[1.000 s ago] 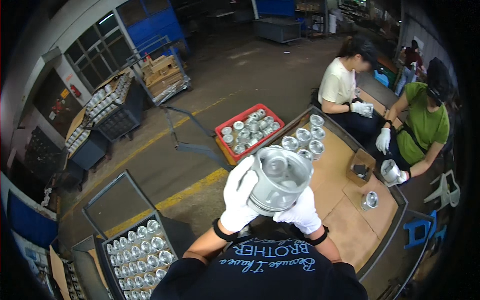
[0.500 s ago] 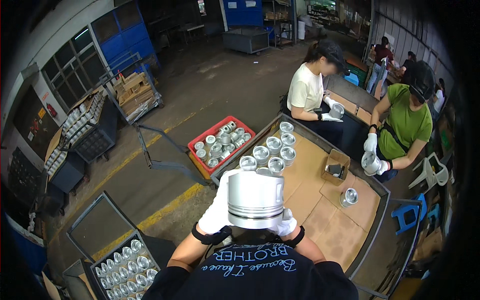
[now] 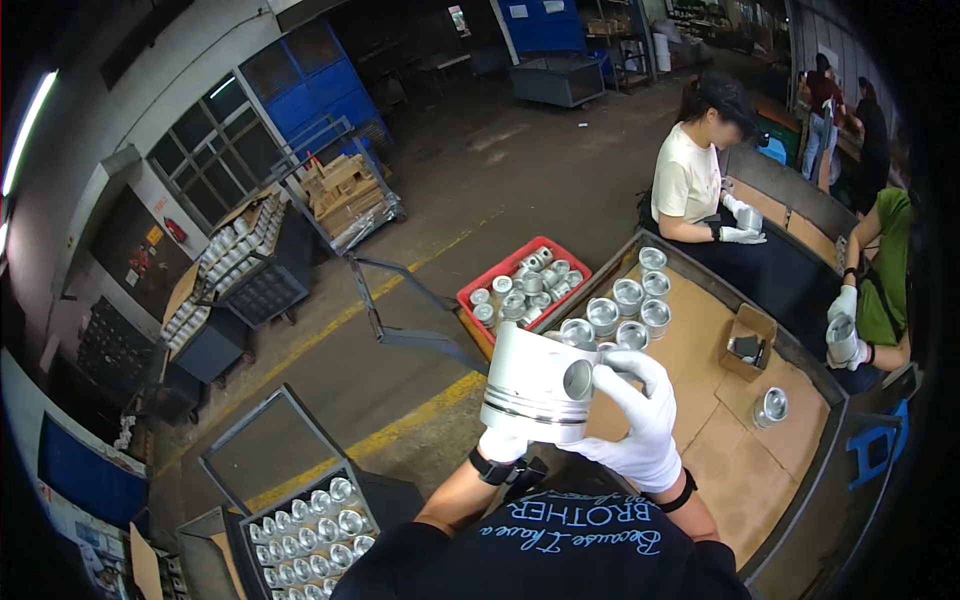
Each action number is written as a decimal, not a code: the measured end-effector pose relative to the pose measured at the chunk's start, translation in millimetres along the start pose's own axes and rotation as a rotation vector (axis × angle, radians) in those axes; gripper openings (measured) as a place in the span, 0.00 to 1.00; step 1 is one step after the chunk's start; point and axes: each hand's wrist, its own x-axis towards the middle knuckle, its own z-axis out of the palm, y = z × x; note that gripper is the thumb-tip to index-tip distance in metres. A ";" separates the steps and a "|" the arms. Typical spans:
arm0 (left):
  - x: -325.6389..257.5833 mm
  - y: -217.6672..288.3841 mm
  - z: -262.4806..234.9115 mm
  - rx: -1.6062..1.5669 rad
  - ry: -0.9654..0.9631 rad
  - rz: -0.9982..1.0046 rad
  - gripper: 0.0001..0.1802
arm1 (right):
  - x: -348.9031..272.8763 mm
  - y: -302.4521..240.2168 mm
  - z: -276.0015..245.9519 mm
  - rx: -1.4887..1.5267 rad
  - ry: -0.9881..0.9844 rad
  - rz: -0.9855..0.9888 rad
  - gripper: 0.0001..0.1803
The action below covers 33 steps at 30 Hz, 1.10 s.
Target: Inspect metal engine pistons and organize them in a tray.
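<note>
A silvery engine piston (image 3: 535,385) is held up in front of my chest, ring grooves low and round pin hole facing right. Most of my white-gloved left hand (image 3: 503,446) is hidden behind the piston; its lower part shows under the left side and supports it. My gloved right hand (image 3: 640,425) grips the right side, fingertips beside the pin hole and thumb near the lower edge. Beyond it, several pistons (image 3: 628,292) stand on the cardboard-covered bench (image 3: 690,345). A single piston (image 3: 771,407) stands farther right on the cardboard.
An open carton (image 3: 746,342) with dark pieces sits on the bench. Left of it is a red crate (image 3: 470,291) of pistons. A metal-framed cart (image 3: 285,450) at lower left holds rows of pistons. Two co-workers (image 3: 690,180) (image 3: 880,270) handle pistons across the bench.
The piston has turned and tilted, bringing its pin hole into view at the right. My right hand has come out from behind it to its right side. The whole view has swung left.
</note>
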 end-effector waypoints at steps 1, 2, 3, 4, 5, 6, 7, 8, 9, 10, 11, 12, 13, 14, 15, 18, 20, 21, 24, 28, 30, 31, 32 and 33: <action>-0.4 3.0 5.5 -0.528 0.020 -0.075 0.24 | 1.9 0.8 -0.1 -0.010 -0.018 -0.098 0.38; 0.4 8.8 8.5 -0.515 0.021 -0.080 0.24 | 2.6 1.1 -0.2 -0.021 -0.037 -0.195 0.35; 3.2 13.8 9.8 -0.525 -0.001 -0.108 0.24 | 5.0 -5.3 3.3 -0.020 -0.021 -0.180 0.31; 6.0 16.4 9.4 -0.537 -0.021 -0.136 0.25 | 6.0 -6.1 6.4 -0.021 -0.029 -0.181 0.31; 7.4 16.3 7.4 -0.449 -0.016 -0.110 0.25 | 7.1 -6.2 9.5 -0.024 -0.038 -0.203 0.30; 8.0 15.3 5.7 -0.445 -0.010 -0.110 0.25 | 8.2 -4.9 11.1 -0.019 -0.039 -0.223 0.29; 8.5 12.7 2.9 -0.328 -0.022 -0.092 0.25 | 10.2 -5.5 10.4 -0.005 -0.032 -0.199 0.28; 9.4 9.4 -0.2 -0.212 -0.034 -0.073 0.25 | 10.5 -3.1 11.6 0.001 -0.037 -0.200 0.28; 12.3 5.3 -3.0 -0.179 -0.020 -0.035 0.25 | 9.8 -0.2 13.1 0.012 -0.026 -0.181 0.27; 12.5 3.6 -7.4 -0.180 -0.010 -0.033 0.25 | 9.7 1.5 14.1 0.023 -0.016 -0.163 0.27; 11.8 3.6 -12.5 -0.066 -0.062 0.005 0.25 | 10.8 1.0 14.9 0.030 -0.007 -0.154 0.26; 13.7 7.3 -13.2 0.043 -0.120 0.039 0.25 | 10.2 2.6 15.4 0.027 -0.014 -0.154 0.26; 14.8 13.2 -8.2 0.230 -0.097 0.076 0.25 | 8.9 4.5 16.0 0.033 -0.011 -0.136 0.27; 14.9 14.3 -4.4 0.223 -0.095 0.076 0.25 | 8.1 6.1 15.7 0.038 -0.008 -0.119 0.27; 14.8 15.7 -2.7 0.158 -0.050 0.069 0.25 | 9.1 5.6 15.9 0.040 -0.013 -0.122 0.27; 14.9 14.3 -6.8 0.278 -0.036 0.088 0.26 | 11.4 5.5 14.6 0.038 -0.028 -0.105 0.26; 17.3 14.4 -10.0 0.460 -0.072 0.113 0.26 | 11.5 8.9 13.6 0.024 -0.040 -0.098 0.25; 18.9 15.1 -9.9 0.472 -0.086 0.100 0.26 | 10.8 10.2 13.3 0.020 -0.043 -0.097 0.25; 24.2 23.7 0.4 0.374 -0.084 0.043 0.27 | 9.8 11.9 13.6 0.022 -0.040 -0.082 0.25; 25.8 19.0 -2.1 -0.061 -0.133 0.028 0.27 | 8.6 13.4 14.9 0.007 -0.027 -0.095 0.25; 24.9 21.5 6.4 -0.258 -0.093 -0.009 0.27 | 9.8 12.5 14.4 -0.014 -0.014 -0.107 0.25; 25.1 23.3 10.0 -0.453 -0.056 -0.045 0.27 | 13.1 9.7 12.2 -0.041 -0.026 -0.234 0.24; 25.1 20.8 7.7 -0.456 -0.056 -0.046 0.27 | 16.9 6.8 10.6 -0.068 -0.038 -0.362 0.24; 25.0 20.7 5.2 -0.664 -0.125 -0.133 0.28 | 21.4 3.6 10.6 -0.081 -0.099 -0.408 0.23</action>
